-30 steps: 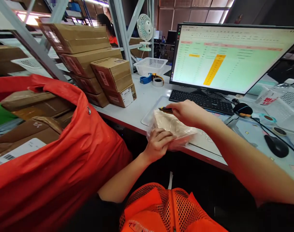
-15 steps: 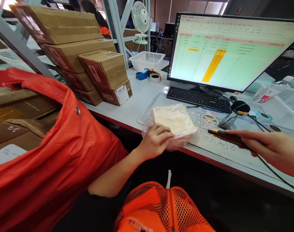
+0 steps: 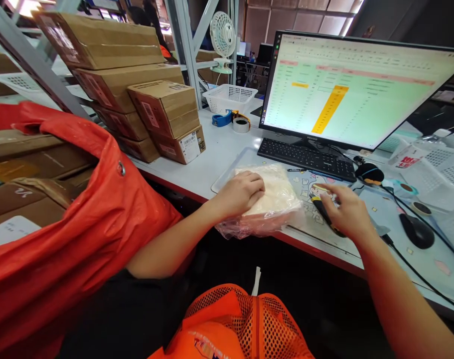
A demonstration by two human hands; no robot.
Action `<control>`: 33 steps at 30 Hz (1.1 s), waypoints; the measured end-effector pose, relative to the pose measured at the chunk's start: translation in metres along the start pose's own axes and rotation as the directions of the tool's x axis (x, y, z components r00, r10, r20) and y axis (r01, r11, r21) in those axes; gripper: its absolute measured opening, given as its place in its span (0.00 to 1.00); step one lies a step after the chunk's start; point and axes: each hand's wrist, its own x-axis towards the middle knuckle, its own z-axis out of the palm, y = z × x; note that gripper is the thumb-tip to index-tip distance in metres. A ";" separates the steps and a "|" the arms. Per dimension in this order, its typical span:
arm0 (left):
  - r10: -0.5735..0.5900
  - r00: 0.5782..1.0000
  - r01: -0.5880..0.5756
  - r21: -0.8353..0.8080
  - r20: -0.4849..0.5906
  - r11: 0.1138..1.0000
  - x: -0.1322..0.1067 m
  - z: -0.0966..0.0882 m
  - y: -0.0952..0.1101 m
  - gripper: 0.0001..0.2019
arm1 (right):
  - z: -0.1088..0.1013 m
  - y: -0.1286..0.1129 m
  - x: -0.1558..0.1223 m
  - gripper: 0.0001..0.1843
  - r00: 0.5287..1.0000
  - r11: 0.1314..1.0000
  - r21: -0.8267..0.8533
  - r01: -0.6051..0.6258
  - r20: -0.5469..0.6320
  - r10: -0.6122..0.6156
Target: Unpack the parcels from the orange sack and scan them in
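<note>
A square, cream-coloured bundle in clear plastic wrap point(image 3: 277, 192) lies at the desk's front edge, its lower part pinkish and its loose film hanging slightly over. On its left top side rests my left hand point(image 3: 245, 192), fingers bent and laid on the wrap rather than gripping it. To the right, a yellow and black utility knife point(image 3: 326, 214) lies slanted on the printed desk mat point(image 3: 230, 172). Just over it is my right hand point(image 3: 346, 207), index finger stretched out and thumb apart from it; the other fingers are partly hidden.
Behind the mat stand a keyboard point(image 3: 305, 158) and a monitor point(image 3: 354, 94). Brown cartons point(image 3: 167, 107) are stacked at left, beside an orange-red bag point(image 3: 110, 214) holding boxes. A tape dispenser point(image 3: 223, 119), white basket point(image 3: 230, 97), mouse point(image 3: 416, 230) and cables surround the work area.
My right hand has come left and forward with the knife, which now lies on the mat, with the fingers spread. My left hand has shifted farther onto the wrapped bundle.
</note>
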 end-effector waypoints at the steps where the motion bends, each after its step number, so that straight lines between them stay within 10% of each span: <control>1: 0.019 0.999 -0.019 0.003 -0.029 1.000 0.001 0.002 0.001 0.11 | -0.005 -0.020 0.015 0.24 0.998 0.994 0.098 0.054 -0.037 -0.050; 7: 0.169 0.943 -0.174 0.005 -0.287 0.985 0.000 0.014 -0.002 0.16 | 0.024 -0.121 0.077 0.34 0.874 0.933 0.214 0.288 0.338 -0.348; 11: 0.211 0.890 -0.232 -0.004 -0.403 0.973 0.000 0.021 -0.002 0.22 | 0.048 -0.134 0.087 0.41 0.815 0.938 0.068 0.340 0.477 -0.330; 19: 0.345 0.858 -0.327 0.114 -0.380 0.938 0.002 0.022 0.021 0.25 | 0.067 -0.157 0.124 0.21 0.854 0.877 -0.294 0.380 0.476 -0.211; 25: 0.109 0.911 -0.143 -0.058 -0.397 0.988 -0.063 0.014 0.071 0.24 | 0.074 -0.140 0.156 0.20 0.858 0.892 -0.282 0.354 0.477 -0.190; 30: -0.207 0.929 0.095 -0.340 -0.308 0.936 -0.159 0.056 0.108 0.24 | 0.081 -0.112 0.174 0.20 0.909 0.939 -0.279 0.201 0.409 -0.073; 33: -0.548 0.823 0.442 -0.440 -0.148 0.782 -0.206 0.086 0.102 0.26 | 0.086 -0.098 0.180 0.19 0.939 0.968 -0.233 0.097 0.344 -0.011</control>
